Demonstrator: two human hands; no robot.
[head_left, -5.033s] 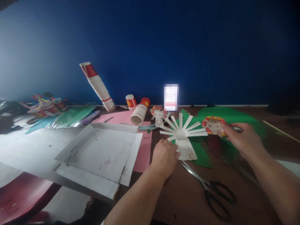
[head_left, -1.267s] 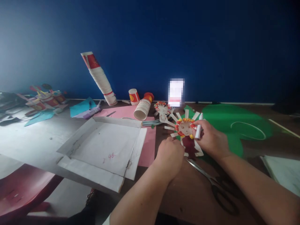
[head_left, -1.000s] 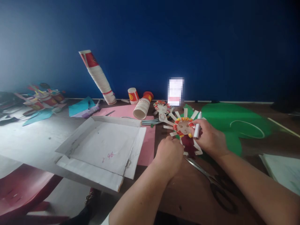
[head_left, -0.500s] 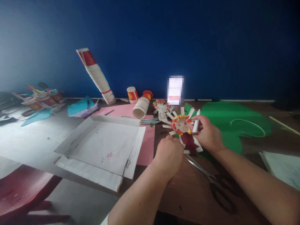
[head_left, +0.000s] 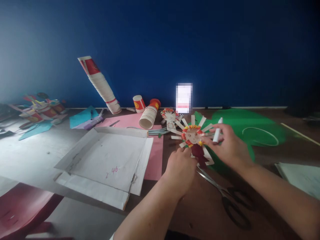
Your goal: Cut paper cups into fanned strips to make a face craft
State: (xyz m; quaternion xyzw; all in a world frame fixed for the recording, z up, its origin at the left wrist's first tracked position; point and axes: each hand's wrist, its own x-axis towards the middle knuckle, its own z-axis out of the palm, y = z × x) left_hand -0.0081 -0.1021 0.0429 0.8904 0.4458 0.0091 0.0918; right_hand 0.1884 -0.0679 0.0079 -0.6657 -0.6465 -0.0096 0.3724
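Note:
A paper doll [head_left: 193,136] with a drawn face, a red and yellow rim, white strips fanning out and a dark red body is in front of me. My left hand [head_left: 182,166] grips its lower left side with curled fingers. Between the fingers of my right hand [head_left: 231,145] is a white marker [head_left: 218,131], held upright beside the doll's head. The fingertips of that hand reach to the doll's right edge; whether they touch it I cannot tell. Just below the doll lie scissors [head_left: 226,196] with black handles. Behind it rests a second paper doll [head_left: 170,119].
A white cardboard tray [head_left: 100,150] lies on pink paper [head_left: 155,160] at left. Paper cups [head_left: 148,116] and a tall leaning cup stack [head_left: 101,86] stand behind. Green paper [head_left: 232,123] spreads at right. A lit screen [head_left: 184,98] is at the back; a red chair [head_left: 27,210] is lower left.
My right hand has shifted right with the marker, away from the doll's face. My left hand keeps its hold on the doll. The whole view has shifted slightly.

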